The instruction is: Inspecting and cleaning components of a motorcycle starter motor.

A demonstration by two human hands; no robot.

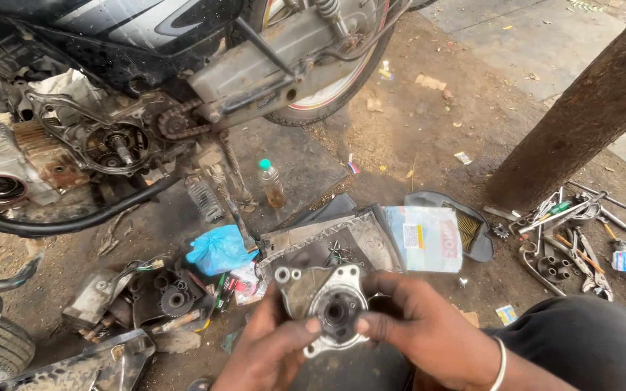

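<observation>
Low over the oily dirt floor [414,137], both hands, left hand [273,355] and right hand [418,329], grasp a round metal engine cover [327,304]. Greasy fingers could slip, I judge, dropping it onto loose bolts [337,253] in the tray [371,235].

The ground [414,130] is bare brown dirt with small scraps on it. A grey paved slab [537,36] lies at the top right. A thick wooden post [581,116] leans up. Soft daylight falls everywhere
</observation>
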